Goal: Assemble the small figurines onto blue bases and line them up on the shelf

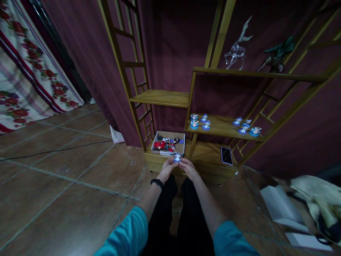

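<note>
Between my fingertips is a small blue, white and purple figurine (177, 157) on a purple base. My left hand (167, 168) pinches it from the left, and my right hand (188, 168) grips its right side. Just beyond it, an open white box (168, 154) stands on the low shelf with several red, black and white figurines (160, 145) lying in it. Similar blue and white figurines stand in two groups on the shelf above: a left group (206, 124) and a right group (243, 128).
A wooden display rack (165, 97) fills the space ahead. A phone (226, 155) lies on its low shelf at right. A clear deer ornament (236, 52) and a dark green sculpture (278, 56) stand higher up. White boxes (283, 209) rest on the tiled floor at right; a black cable (55, 152) crosses at left.
</note>
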`<state>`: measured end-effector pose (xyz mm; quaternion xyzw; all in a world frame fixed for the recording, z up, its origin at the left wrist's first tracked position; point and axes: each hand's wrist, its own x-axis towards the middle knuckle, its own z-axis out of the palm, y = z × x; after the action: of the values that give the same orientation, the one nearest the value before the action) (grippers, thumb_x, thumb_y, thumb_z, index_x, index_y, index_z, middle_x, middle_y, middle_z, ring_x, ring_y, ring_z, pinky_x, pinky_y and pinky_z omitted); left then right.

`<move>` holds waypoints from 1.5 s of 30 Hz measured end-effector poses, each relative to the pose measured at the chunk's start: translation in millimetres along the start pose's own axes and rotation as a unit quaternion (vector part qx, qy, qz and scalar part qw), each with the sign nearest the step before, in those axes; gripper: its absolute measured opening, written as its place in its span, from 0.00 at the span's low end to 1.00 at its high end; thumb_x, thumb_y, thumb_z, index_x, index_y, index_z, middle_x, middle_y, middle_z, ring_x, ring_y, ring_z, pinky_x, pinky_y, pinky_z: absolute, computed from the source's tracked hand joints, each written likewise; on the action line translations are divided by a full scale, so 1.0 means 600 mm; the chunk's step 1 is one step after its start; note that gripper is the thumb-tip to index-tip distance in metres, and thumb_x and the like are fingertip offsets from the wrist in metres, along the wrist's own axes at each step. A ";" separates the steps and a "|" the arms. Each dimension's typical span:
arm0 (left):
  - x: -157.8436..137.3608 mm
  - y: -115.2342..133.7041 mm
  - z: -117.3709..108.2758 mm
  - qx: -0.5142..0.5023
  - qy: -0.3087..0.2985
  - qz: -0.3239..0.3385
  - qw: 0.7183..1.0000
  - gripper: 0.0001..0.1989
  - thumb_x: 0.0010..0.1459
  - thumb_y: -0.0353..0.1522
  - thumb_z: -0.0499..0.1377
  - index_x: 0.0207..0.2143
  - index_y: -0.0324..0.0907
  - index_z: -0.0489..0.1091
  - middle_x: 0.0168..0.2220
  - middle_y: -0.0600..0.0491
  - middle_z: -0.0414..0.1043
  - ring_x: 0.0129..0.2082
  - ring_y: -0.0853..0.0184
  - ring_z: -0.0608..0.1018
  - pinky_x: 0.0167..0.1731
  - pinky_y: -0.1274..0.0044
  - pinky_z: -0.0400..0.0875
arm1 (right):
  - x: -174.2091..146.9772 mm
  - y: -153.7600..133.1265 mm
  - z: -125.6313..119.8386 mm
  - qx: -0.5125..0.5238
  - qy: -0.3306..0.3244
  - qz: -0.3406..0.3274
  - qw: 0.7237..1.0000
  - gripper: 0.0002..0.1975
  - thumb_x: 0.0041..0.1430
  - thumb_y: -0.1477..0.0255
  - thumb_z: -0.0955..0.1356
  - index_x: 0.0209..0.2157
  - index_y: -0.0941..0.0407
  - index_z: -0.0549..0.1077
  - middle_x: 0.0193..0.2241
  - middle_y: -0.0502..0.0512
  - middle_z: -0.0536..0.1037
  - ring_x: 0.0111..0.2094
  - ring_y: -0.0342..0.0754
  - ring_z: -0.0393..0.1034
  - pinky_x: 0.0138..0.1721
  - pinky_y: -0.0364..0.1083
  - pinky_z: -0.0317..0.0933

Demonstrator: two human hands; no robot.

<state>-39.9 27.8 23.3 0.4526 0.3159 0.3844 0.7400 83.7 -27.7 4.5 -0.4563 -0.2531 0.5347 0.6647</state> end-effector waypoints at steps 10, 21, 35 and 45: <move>0.015 -0.007 -0.011 -0.032 0.019 -0.009 0.999 0.19 0.31 0.31 0.69 0.29 0.37 0.69 0.27 0.51 0.73 0.27 0.68 0.74 0.35 0.74 0.64 | 0.013 0.010 0.005 0.000 0.018 0.010 1.000 0.21 0.35 0.67 0.73 0.37 0.55 0.74 0.37 0.55 0.76 0.37 0.48 0.70 0.39 0.47 0.62; 0.033 -0.007 -0.018 -0.066 0.002 -0.014 0.998 0.20 0.33 0.30 0.68 0.33 0.38 0.70 0.29 0.50 0.73 0.29 0.68 0.74 0.36 0.74 0.66 | 0.026 0.012 0.016 -0.041 0.034 0.022 0.998 0.19 0.38 0.65 0.72 0.37 0.53 0.72 0.36 0.52 0.76 0.35 0.46 0.70 0.37 0.45 0.63; 0.046 -0.025 -0.023 -0.055 0.036 0.021 0.998 0.20 0.33 0.28 0.67 0.32 0.40 0.66 0.28 0.54 0.72 0.28 0.69 0.73 0.34 0.75 0.64 | 0.033 0.021 0.014 -0.044 0.057 0.012 0.997 0.20 0.39 0.65 0.71 0.38 0.52 0.71 0.36 0.52 0.76 0.33 0.46 0.71 0.36 0.45 0.63; 0.043 -0.021 -0.020 -0.035 0.055 0.034 0.997 0.19 0.30 0.28 0.68 0.28 0.39 0.65 0.26 0.55 0.71 0.27 0.69 0.73 0.34 0.74 0.64 | 0.033 0.021 0.013 -0.056 0.047 0.000 0.997 0.18 0.39 0.64 0.71 0.36 0.52 0.72 0.37 0.52 0.76 0.35 0.46 0.70 0.35 0.44 0.63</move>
<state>-33.2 51.3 4.1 0.4151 0.3268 0.4441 0.7236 77.3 -6.6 -5.9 -0.5177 -0.2510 0.4978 0.6490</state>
